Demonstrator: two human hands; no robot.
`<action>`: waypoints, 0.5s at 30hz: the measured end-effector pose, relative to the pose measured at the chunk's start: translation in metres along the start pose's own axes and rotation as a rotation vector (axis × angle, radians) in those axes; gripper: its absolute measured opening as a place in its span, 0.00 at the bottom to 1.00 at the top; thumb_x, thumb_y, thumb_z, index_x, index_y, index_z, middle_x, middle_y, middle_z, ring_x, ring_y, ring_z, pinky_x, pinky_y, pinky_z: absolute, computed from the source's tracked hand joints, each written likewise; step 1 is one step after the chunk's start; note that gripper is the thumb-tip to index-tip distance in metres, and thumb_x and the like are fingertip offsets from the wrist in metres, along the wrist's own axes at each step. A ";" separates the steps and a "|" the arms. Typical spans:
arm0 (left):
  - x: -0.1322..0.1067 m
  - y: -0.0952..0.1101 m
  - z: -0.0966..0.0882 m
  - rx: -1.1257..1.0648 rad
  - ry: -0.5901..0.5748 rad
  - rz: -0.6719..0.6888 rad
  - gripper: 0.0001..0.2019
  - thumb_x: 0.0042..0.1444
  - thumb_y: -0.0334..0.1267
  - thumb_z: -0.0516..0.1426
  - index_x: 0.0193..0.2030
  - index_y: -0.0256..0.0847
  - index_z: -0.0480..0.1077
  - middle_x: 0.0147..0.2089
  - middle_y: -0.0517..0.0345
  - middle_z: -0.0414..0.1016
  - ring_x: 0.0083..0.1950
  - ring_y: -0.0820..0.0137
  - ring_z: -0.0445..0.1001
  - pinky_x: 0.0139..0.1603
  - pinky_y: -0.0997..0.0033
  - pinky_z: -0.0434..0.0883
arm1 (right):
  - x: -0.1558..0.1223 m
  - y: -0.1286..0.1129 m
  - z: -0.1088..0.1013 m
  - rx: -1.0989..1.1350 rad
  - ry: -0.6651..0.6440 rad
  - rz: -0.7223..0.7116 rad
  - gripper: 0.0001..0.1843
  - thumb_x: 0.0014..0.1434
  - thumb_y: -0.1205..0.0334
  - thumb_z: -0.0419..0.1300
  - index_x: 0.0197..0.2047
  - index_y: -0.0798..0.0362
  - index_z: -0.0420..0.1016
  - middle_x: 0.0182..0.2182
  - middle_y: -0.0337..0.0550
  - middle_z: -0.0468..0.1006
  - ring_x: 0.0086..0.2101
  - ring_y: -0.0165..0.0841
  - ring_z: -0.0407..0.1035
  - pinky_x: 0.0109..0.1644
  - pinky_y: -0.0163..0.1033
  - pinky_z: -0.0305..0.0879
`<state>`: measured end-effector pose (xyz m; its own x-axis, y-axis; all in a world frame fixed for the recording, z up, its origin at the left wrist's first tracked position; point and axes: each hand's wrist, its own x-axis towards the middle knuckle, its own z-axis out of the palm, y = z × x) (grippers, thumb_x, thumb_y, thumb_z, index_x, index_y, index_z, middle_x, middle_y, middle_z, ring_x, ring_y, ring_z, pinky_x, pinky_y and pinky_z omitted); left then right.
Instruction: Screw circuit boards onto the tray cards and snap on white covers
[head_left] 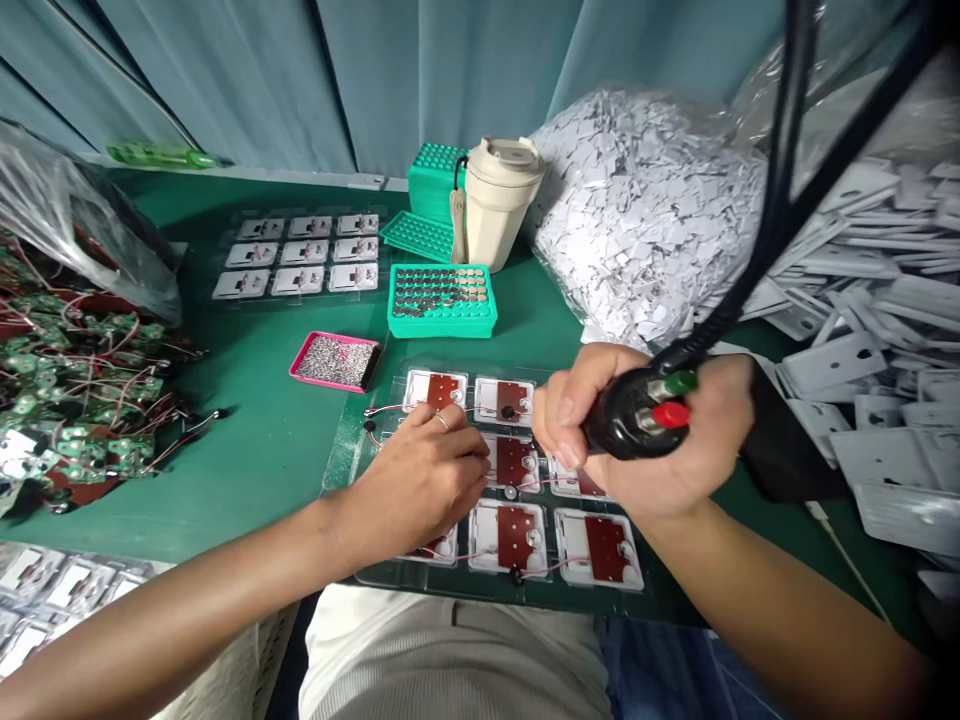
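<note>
My right hand (705, 450) is wrapped round a black corded electric screwdriver (626, 425) with a green and a red button on its end. Its tip is hidden behind my fingers. Below it lies a clear plastic tray (341, 465) holding rows of small white cases, each with a brown circuit board (517, 463). Thin red and white wires run from the boards to small round black parts (508, 412). My left hand (427, 475) rests over the left-middle cases, fingers bent and pressed together; whatever they pinch is hidden.
A pink tray of tiny screws (334, 362) and a green holder of button cells (441, 315) stand behind. Further back are a cream cup (499, 200) and a second tray of cases (300, 255). Wired boards (90, 410) heap at left; white plastic pieces (862, 370) pile at right.
</note>
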<state>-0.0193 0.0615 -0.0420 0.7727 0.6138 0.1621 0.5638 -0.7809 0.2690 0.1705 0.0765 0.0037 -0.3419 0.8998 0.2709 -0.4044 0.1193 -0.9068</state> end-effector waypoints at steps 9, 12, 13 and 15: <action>-0.011 0.005 -0.006 -0.142 0.036 -0.029 0.04 0.60 0.33 0.56 0.37 0.37 0.72 0.39 0.54 0.73 0.43 0.63 0.63 0.42 0.62 0.59 | -0.019 0.004 0.028 0.167 -0.141 0.099 0.33 0.59 0.31 0.48 0.25 0.53 0.70 0.15 0.39 0.67 0.14 0.28 0.61 0.16 0.33 0.56; -0.015 0.012 -0.001 -0.195 0.035 -0.035 0.08 0.60 0.40 0.59 0.36 0.37 0.74 0.35 0.54 0.71 0.41 0.62 0.63 0.41 0.63 0.60 | -0.024 0.001 0.030 0.212 -0.104 0.184 0.32 0.58 0.31 0.51 0.28 0.53 0.74 0.15 0.39 0.68 0.15 0.28 0.60 0.18 0.34 0.55; -0.015 0.014 0.001 -0.199 0.042 -0.021 0.08 0.60 0.41 0.59 0.36 0.38 0.74 0.35 0.54 0.71 0.40 0.63 0.63 0.41 0.63 0.60 | -0.025 -0.003 0.030 0.218 -0.092 0.206 0.32 0.57 0.31 0.52 0.29 0.53 0.76 0.15 0.40 0.69 0.15 0.28 0.60 0.18 0.34 0.55; -0.015 0.017 0.005 -0.189 0.067 0.005 0.08 0.62 0.38 0.58 0.33 0.38 0.75 0.33 0.55 0.71 0.39 0.64 0.62 0.40 0.63 0.60 | -0.025 -0.013 0.028 0.202 -0.085 0.215 0.32 0.58 0.32 0.52 0.29 0.53 0.78 0.14 0.41 0.70 0.17 0.29 0.60 0.20 0.35 0.56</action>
<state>-0.0195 0.0385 -0.0446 0.7504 0.6214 0.2252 0.4907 -0.7520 0.4401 0.1604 0.0404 0.0179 -0.5046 0.8558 0.1137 -0.4727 -0.1637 -0.8659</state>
